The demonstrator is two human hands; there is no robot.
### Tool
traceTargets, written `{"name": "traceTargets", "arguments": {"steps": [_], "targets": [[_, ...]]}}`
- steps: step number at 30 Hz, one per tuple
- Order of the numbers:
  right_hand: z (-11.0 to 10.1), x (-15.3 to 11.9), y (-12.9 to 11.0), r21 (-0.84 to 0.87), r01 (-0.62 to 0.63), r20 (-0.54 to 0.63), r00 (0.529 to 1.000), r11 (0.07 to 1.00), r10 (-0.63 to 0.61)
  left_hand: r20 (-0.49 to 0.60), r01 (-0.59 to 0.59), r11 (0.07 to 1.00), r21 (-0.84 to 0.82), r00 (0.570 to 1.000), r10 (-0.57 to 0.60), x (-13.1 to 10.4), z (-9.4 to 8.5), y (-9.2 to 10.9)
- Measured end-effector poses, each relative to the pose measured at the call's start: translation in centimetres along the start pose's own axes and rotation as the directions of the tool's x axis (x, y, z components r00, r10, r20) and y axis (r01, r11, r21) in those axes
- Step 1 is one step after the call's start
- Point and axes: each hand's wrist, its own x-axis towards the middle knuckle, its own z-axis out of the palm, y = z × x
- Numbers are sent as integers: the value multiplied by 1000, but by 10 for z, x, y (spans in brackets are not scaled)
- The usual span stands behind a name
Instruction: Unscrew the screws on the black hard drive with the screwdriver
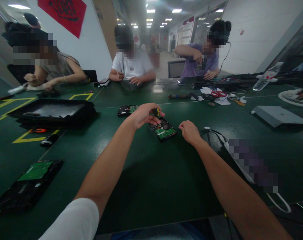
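A hard drive (164, 130) with a green circuit board lies on the dark green table in front of me. Over its far left part, my left hand (147, 115) holds a small black and yellow tool (156, 112), perhaps a screwdriver, whose tip I cannot make out. My right hand (189, 131) rests just right of the drive with its fingers curled together; anything between the fingertips is too small to tell. Behind my left hand sits a second hard drive (128, 110), partly covered by that hand.
Another drive (28, 183) lies at the near left, a black tray (53, 111) beyond it. A cable and a white-edged device (241, 163) lie right of my right arm, with a grey metal box (279, 116) farther off. Three people work across the table (141, 200).
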Motion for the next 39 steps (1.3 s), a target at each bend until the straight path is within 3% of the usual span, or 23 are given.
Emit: {"name": "traceTargets", "arguments": {"steps": [6,11,26,39], "targets": [[-2,-1,12,79,-56,-73,995,995,62,-5,-5,1000,1,1000,5,-1,1,0],[-5,-3,14,112,-7,-88,996,994,17,-8,-7,1000,3,1000,7,-2,2,1],[-9,-5,13,-3,78,14,997,997,-78,4,-4,1000,-1,1000,4,0,1,0],[-1,-3,14,111,-49,-44,998,993,54,28,7,1000,8,1000,-8,-2,1,2]]}}
